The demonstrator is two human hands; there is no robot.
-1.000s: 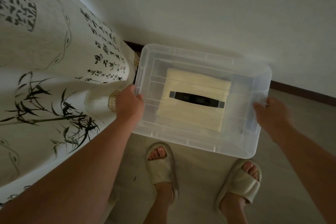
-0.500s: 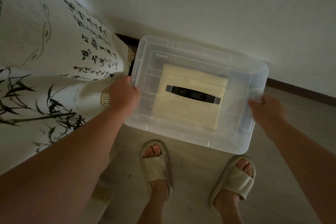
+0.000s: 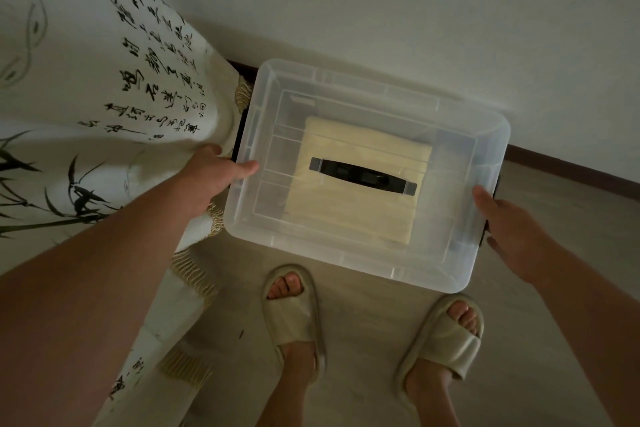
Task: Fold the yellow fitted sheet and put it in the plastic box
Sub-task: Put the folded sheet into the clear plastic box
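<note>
The folded pale yellow fitted sheet (image 3: pixel 346 218) already lies flat inside the clear rectangular plastic box (image 3: pixel 485 135), about in the middle of its bottom. We see it through the translucent lid with the black handle (image 3: pixel 362 177), which sits on top of the box. The box stands on the pale floor (image 3: pixel 363 340), close to the wall and just beside the white bed cover with black calligraphy and bamboo (image 3: pixel 104 97). Our two feet in beige slippers (image 3: pixel 294 312) are in front of it.

Our left hand (image 3: pixel 211 173) holds the left end of the box: the thumb lies on the lid's edge and the other fingers go down the side by the black clip (image 3: pixel 239 135). Our right hand (image 3: pixel 509 229) rests against the right end, thumb along the rim. We cannot tell whether its fingers curl round the clip there.

We judge that the task is nearly finished and only the closing of the lid remains. The sheet is soft and light, so the box should be easy to carry. Its plastic is smooth and bends a little, so it is better to take it at both short ends, under the rim, or by the handle once the clips are closed.
</note>
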